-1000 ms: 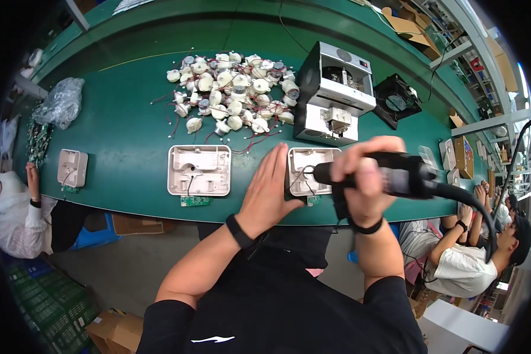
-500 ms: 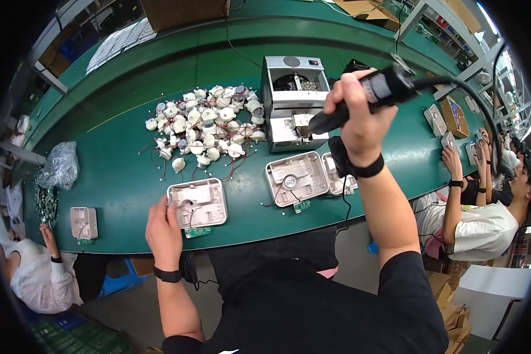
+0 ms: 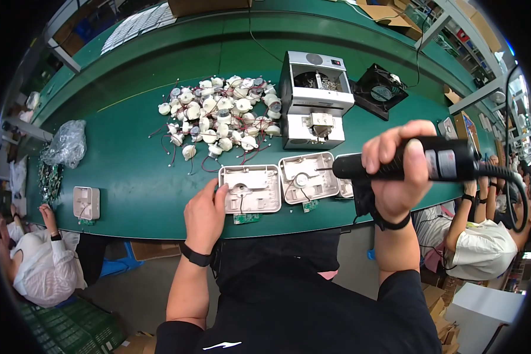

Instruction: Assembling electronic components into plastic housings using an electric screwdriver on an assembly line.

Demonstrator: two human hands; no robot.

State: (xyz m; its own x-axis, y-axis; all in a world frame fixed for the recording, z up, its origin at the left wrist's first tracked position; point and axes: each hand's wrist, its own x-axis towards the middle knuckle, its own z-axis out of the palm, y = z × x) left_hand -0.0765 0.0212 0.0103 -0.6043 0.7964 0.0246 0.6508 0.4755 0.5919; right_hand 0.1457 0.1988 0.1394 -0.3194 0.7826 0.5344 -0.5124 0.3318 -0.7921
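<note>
My left hand (image 3: 205, 215) grips the left edge of a shallow white plastic housing (image 3: 259, 203), its thumb at the rim. A green circuit board (image 3: 246, 218) hangs from the housing's near side. In my right hand (image 3: 398, 171) is a black electric screwdriver (image 3: 360, 167), held nearly level, its thin bit pointing left. That bit appears over a second white housing (image 3: 320, 190), which has a round part and wires inside; whether it touches cannot be seen. A third housing (image 3: 345, 186) lies partly behind the screwdriver.
A screw feeder (image 3: 312, 97) stands beyond the housings, a black fan (image 3: 380, 91) to its right. Heaped white wired motor-like parts (image 3: 218, 112) lie left of the feeder. Farther left are another housing (image 3: 87, 202) and a plastic bag (image 3: 66, 143). Co-workers sit on both sides.
My right hand has brought the screwdriver down from the feeder toward the housings. My left hand has slid its housing rightward, up against the second one. The view has also shifted.
</note>
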